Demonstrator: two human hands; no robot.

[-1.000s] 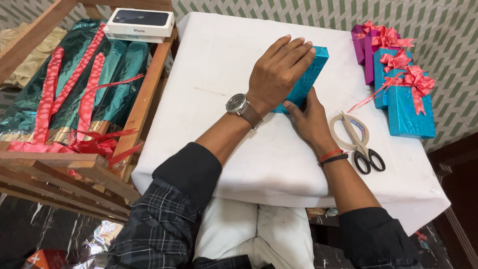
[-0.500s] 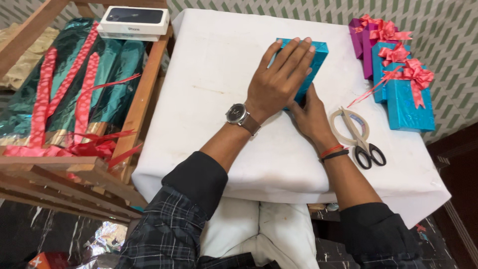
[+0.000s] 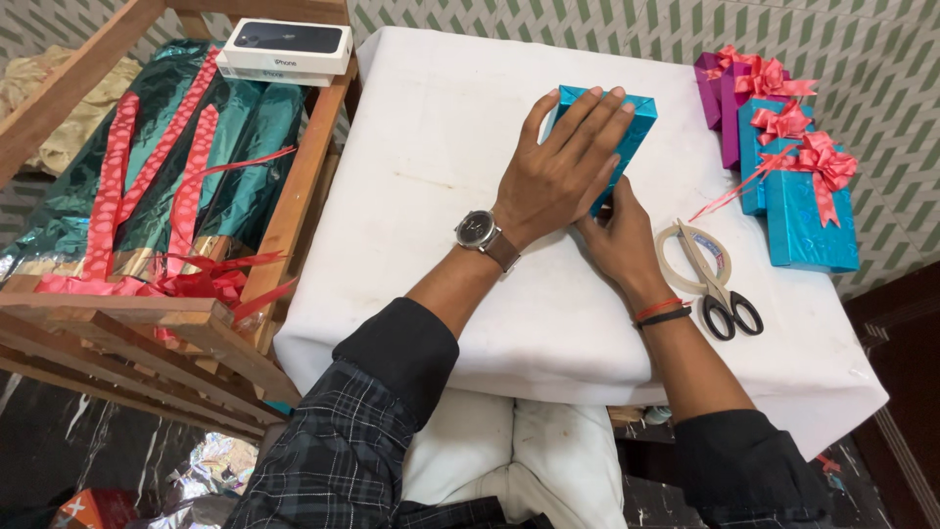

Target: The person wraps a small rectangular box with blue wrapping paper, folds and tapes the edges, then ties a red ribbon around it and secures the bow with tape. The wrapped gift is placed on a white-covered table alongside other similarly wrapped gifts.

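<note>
The left hand (image 3: 560,171) lies flat and open on the teal foil-wrapped box (image 3: 634,122) mid-bench (image 3: 441,137), the right hand (image 3: 619,235) pinching its near end (probably light, stiff, slippery, best gripped along the long edges).

From my remote seat the scene was evenly and softly lit from above. The white table (image 3: 431,147) was bright but not blown out. Only faint, short shadows lay under the left hand (image 3: 563,171) and right hand (image 3: 619,240). Glare glinted off the foil-wrapped teal box (image 3: 634,122) and the wrapped gifts (image 3: 803,206) at the table's far right corner. Focus was sharp throughout; the floor at the frame's lower edge was dim.
</note>
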